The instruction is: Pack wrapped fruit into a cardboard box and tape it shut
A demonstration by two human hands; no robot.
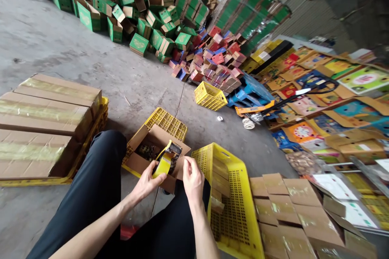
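My left hand point(149, 181) is wrapped around a tape dispenser point(165, 162) with a yellowish roll. It holds the dispenser over the near side of an open cardboard box point(142, 133), whose flaps stand apart. Dark, small contents point(148, 150) show inside the box, too shadowed to name. Just right of the dispenser, my right hand point(193, 178) has its thumb and fingers pinched together beside the box's right flap. What the pinch holds, if anything, is too small to make out. Under the box lies an upturned yellow crate point(168, 123), between my knees.
Taped cartons point(39, 117) fill a crate on the left. To my right stands a yellow crate point(243, 194) with small boxes inside, beside more cartons point(285, 210). Ahead are another yellow crate point(209, 96), a pallet jack point(258, 109) and heaped green boxes point(139, 42).
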